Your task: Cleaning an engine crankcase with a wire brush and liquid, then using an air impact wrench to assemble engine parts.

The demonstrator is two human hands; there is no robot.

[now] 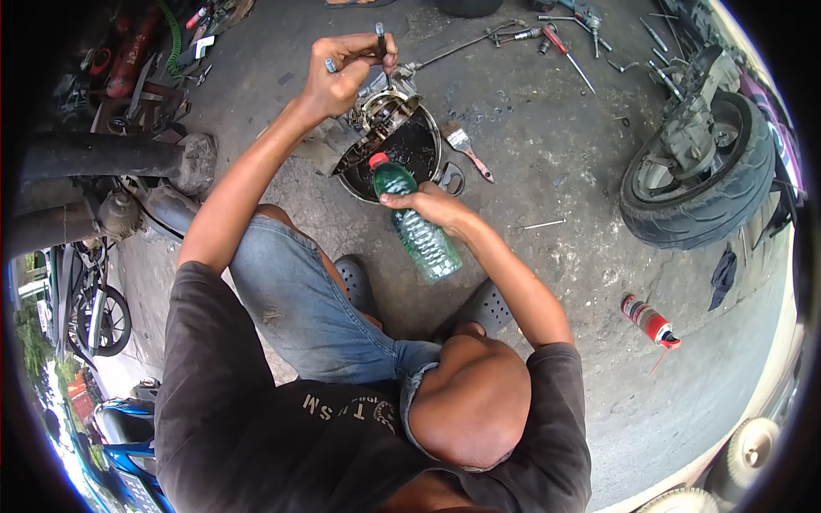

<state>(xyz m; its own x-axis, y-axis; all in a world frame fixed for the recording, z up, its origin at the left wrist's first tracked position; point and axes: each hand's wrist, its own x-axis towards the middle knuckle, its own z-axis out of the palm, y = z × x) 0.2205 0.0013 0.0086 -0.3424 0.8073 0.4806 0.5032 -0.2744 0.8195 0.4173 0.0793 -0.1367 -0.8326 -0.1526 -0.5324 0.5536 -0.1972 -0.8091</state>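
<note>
My left hand (346,73) is closed around metal rods (381,43) with bright ends. They rise from a greasy metal engine casing (372,128), which leans over the rim of a round basin (440,141) holding dark, wet-looking residue. My right hand (428,205) grips a green, see-through plastic bottle (425,244) about its middle. The bottle is tilted, its red cap (378,160) pointing up and away from me, over the near part of the basin. How much liquid is inside I cannot tell.
Right of the basin lie a paintbrush (468,152) and a thin wrench (542,225). A screwdriver (569,60) and several tools are farther off. A wheel (693,171) with an engine unit stands right, a red spray can (650,321) nearer. Motorcycle parts (120,209) crowd the left.
</note>
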